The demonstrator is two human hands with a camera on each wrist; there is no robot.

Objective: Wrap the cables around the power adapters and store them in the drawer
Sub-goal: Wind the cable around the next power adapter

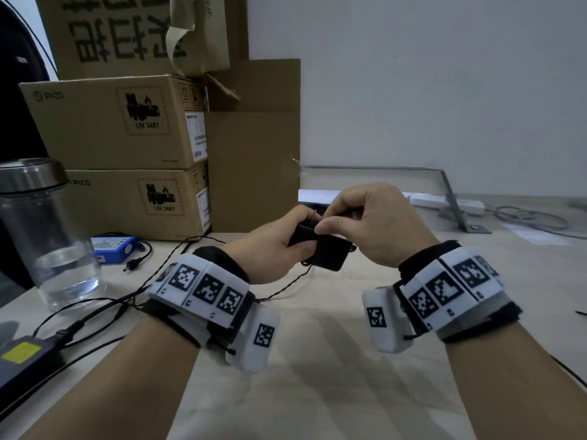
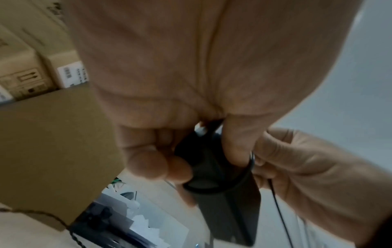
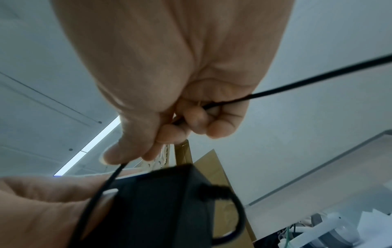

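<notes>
Standing at nine o'clock on the table [image 1: 317, 360], the glass jar [image 1: 47, 236] with water in it is your largest hazard: black leads run along the tabletop close past its base, and a sharp tug on any of them could, in my judgement, tip it toward the second adapter [image 1: 22, 360] lying at eight o'clock, not yet wrapped. I cannot tell which of those leads belongs to which unit. Next in size, the black power adapter [image 1: 320, 249] is raised over the table at twelve o'clock of your wrists; your left hand [image 1: 279, 242] grips its body, fingers curled round it. Your right hand [image 1: 374, 223] pinches the thin cable [image 3: 318, 77] between thumb and fingers, with one turn lying over the body and a loop showing at the strain relief. The slack trails toward seven o'clock under your left wrist; it may snag on the wrist band, or drag the blue battery pack [image 1: 114, 246] at ten o'clock. Too loose a pull would likely let the turn slide off a corner. No drawer is in view.
</notes>
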